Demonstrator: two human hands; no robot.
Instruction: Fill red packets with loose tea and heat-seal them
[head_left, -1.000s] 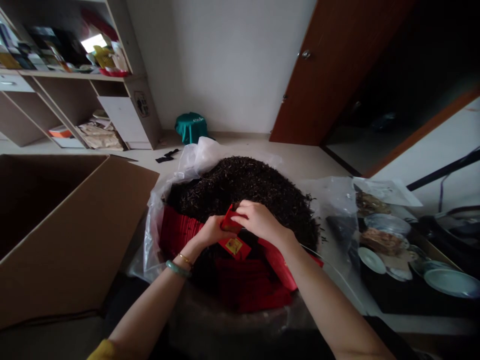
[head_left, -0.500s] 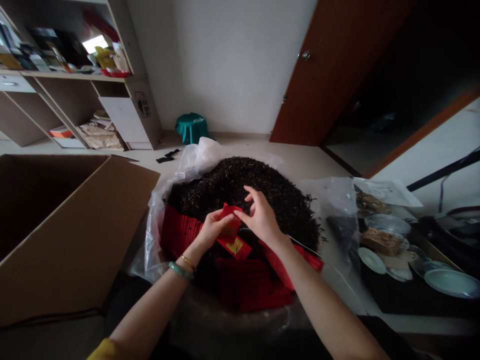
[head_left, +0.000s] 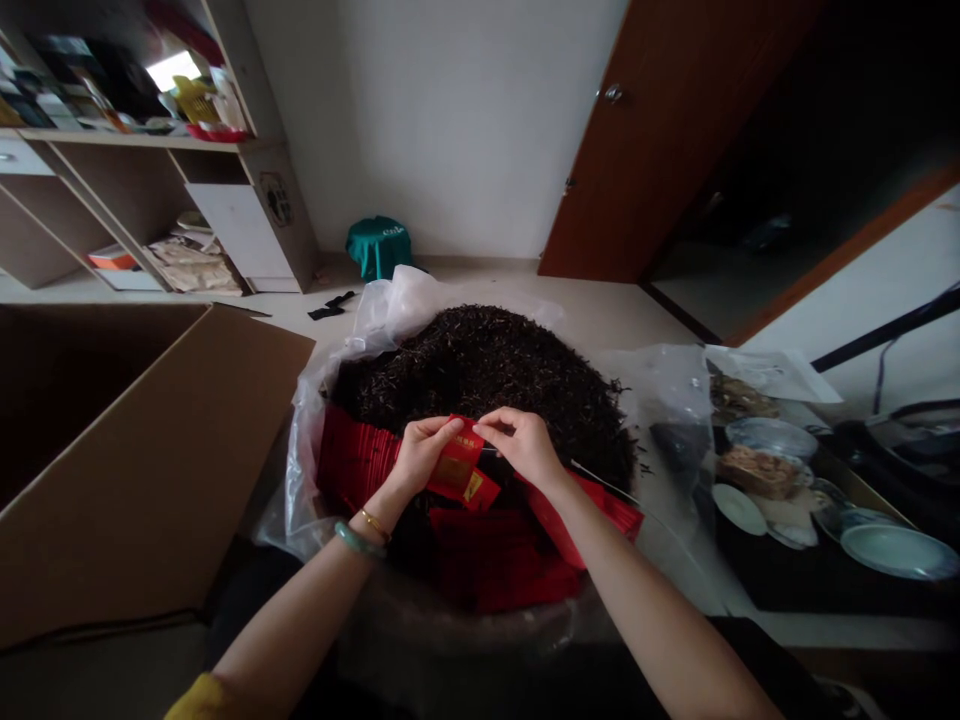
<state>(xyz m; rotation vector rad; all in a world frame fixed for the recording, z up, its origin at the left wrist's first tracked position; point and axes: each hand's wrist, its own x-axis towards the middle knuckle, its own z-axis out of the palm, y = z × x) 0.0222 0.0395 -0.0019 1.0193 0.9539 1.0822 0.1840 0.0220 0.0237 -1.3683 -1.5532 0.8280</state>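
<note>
The person's left hand (head_left: 421, 456) pinches a small red packet (head_left: 459, 462) by its upper left edge, the thumb lying flat on the front. The right hand (head_left: 523, 446) has its thumb and fingertips brought together at the packet's upper right corner. The packet hangs between the two hands, gold print facing the person, over the near part of a big heap of dark dried leaves (head_left: 487, 350). Just below it on the right I see another packet with a yellow patch (head_left: 481, 489), partly covered by the first.

More red packets lie around the near edge of the heap: a tight row (head_left: 349, 462) on the left beside the left hand, a dim red stack (head_left: 506, 565) at the near side, and some bright red ones (head_left: 574, 520) on the right, partly behind the right forearm. A thin pale rod (head_left: 600, 482) runs out past that forearm. Clear plastic (head_left: 306, 470) wraps up around the heap.

A green bangle (head_left: 358, 541) and a gold bracelet (head_left: 373, 522) circle the left wrist. To the left stands a cardboard box (head_left: 157, 480); to the right, a pale plate (head_left: 898, 552) and a small white dish (head_left: 739, 510). Beyond the heap, a teal cloth (head_left: 379, 250) sits near the wall (head_left: 442, 120).
</note>
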